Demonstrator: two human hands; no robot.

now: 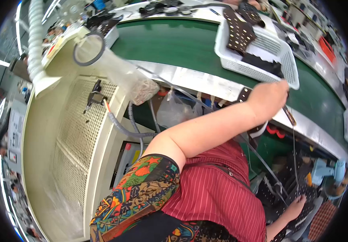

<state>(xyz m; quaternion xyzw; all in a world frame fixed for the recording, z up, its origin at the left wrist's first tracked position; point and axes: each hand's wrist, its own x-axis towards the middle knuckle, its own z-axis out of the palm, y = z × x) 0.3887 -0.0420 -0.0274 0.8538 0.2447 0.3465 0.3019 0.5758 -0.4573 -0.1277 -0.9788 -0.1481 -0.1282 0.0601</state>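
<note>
My left arm reaches across to the table edge. There my left hand (268, 101) is closed, and a slim brown and dark piece (289, 116) sticks out below its fingers; I cannot make out what it is. From that piece a thin thread (295, 157) runs down toward my right hand (296, 207). My right hand is low at the right, fingers pinched together at the thread's lower end, over dark polka-dot fabric (270, 193). A dotted dark strip (244, 94) shows beside my left wrist, partly hidden by the arm.
A white plastic basket (221, 47) with dotted brown fabric (238, 32) stands on the green belt (166, 38). Left is a cream cabinet with a mesh panel (77, 121), a clear tube (117, 72) and a black device (96, 97). A light-blue fan (327, 171) is lower right.
</note>
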